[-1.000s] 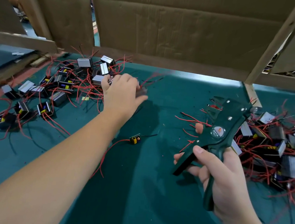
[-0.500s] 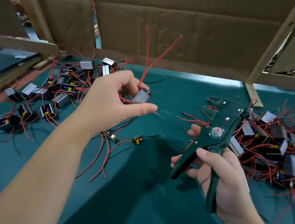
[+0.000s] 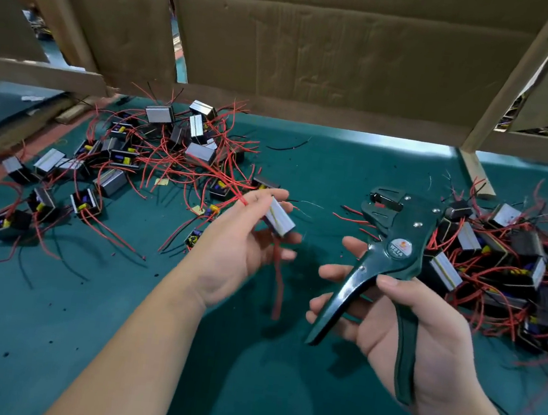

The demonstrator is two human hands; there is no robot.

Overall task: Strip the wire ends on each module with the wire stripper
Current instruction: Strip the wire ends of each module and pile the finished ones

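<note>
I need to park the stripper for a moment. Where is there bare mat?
Barest is the green mat nearest you, lower left especially. A strip also runs between the two piles up to the cardboard wall, bar one loose black wire. Crowded: the left pile and the right pile of modules.

Green table (image 3: pixel 111 342) — module piles left (image 3: pixel 154 154) and right (image 3: pixel 513 271).
</note>
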